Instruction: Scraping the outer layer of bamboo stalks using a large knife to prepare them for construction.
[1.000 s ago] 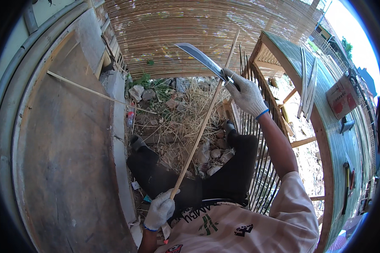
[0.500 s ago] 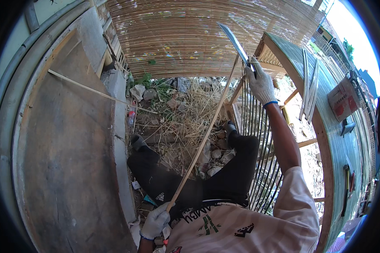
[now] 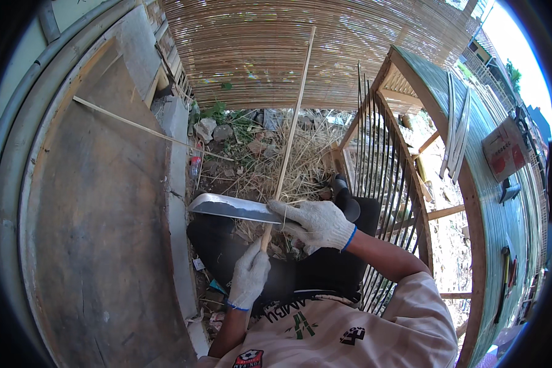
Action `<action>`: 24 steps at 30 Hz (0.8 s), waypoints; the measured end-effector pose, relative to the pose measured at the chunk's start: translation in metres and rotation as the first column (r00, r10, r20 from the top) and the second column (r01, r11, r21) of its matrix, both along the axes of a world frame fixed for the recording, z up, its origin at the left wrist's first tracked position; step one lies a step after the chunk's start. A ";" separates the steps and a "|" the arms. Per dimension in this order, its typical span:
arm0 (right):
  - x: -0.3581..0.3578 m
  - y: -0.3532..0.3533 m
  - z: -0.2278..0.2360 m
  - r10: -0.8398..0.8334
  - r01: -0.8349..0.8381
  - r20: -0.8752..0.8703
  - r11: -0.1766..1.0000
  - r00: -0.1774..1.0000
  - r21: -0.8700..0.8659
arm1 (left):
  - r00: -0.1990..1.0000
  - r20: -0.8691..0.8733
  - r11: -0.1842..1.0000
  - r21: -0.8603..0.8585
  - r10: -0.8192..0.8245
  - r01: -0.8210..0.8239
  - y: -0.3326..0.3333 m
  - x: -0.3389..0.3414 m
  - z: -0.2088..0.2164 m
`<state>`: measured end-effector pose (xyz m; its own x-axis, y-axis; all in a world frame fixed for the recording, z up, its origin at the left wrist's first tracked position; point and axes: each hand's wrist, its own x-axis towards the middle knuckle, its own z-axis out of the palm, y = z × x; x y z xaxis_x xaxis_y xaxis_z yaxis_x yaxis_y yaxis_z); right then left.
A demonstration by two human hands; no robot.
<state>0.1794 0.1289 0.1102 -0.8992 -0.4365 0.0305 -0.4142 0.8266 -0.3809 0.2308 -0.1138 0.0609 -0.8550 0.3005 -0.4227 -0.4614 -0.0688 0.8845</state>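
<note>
A long, thin bamboo strip [image 3: 292, 126] slants up and away from me, its near end gripped in my gloved left hand [image 3: 249, 276]. My right hand [image 3: 320, 224], in a white knit glove with a blue cuff, is closed around a machete [image 3: 234, 208]; the handle is hidden by the fingers. The blade points left and lies across the strip, just beyond my left hand. Both hands are close together above my lap.
A wooden board [image 3: 104, 214] stands on the left with a thin stick [image 3: 147, 132] across it. Straw and stones [image 3: 251, 141] litter the ground. On the right is a wooden frame [image 3: 472, 245] with dark rods [image 3: 386, 178]; a red-and-white box [image 3: 504, 149] sits on its green top. A bamboo blind [image 3: 257, 55] hangs behind.
My right hand has brought the machete from the strip's far upper part down toward me, the blade swinging to point left. My left hand has risen slightly, and the strip stands steeper.
</note>
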 end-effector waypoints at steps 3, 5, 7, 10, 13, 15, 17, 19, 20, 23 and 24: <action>0.006 -0.003 0.001 -0.002 0.002 -0.005 1.000 1.000 -0.011 | 0.995 0.103 0.992 0.123 0.003 -0.016 0.000 -0.002 0.007; 0.005 -0.001 0.000 -0.009 0.009 0.006 1.000 1.000 -0.015 | 0.992 0.123 0.990 0.140 0.005 -0.022 0.001 -0.001 0.005; 0.003 0.002 -0.001 -0.020 0.020 0.017 1.000 1.000 -0.017 | 0.995 0.100 0.993 0.122 -0.005 -0.007 -0.001 0.000 0.004; -0.008 0.012 0.006 -0.064 0.062 -0.081 0.998 0.995 -0.025 | 0.999 0.050 0.997 0.074 -0.022 0.018 -0.004 0.005 0.004; -0.020 0.022 0.005 -0.119 0.093 -0.182 0.985 0.976 -0.143 | 0.999 -0.001 0.999 0.024 -0.041 0.041 -0.009 0.012 0.007; -0.023 0.029 0.017 -0.163 0.148 -0.114 0.981 0.980 -0.127 | 0.998 -0.025 0.998 0.004 -0.055 0.055 -0.013 0.016 0.006; -0.026 0.033 0.026 -0.223 0.221 -0.013 0.969 0.975 -0.113 | 0.998 -0.017 0.998 0.015 -0.059 0.059 -0.016 0.019 0.004; -0.031 0.039 0.023 -0.216 0.205 -0.104 0.973 0.971 -0.110 | 0.997 -0.019 0.997 0.027 -0.070 0.071 -0.018 0.020 0.008; -0.032 0.042 0.022 -0.215 0.202 -0.121 0.974 0.969 -0.105 | 0.996 -0.021 0.996 0.039 -0.081 0.082 -0.019 0.020 0.010; -0.032 0.039 0.033 -0.220 0.217 -0.100 0.975 0.970 -0.035 | 0.996 0.001 0.995 0.041 -0.091 0.091 -0.024 0.020 0.009; -0.032 0.038 0.037 -0.229 0.232 -0.064 0.972 0.971 0.031 | 0.996 0.002 0.995 0.040 -0.091 0.091 -0.026 0.019 0.010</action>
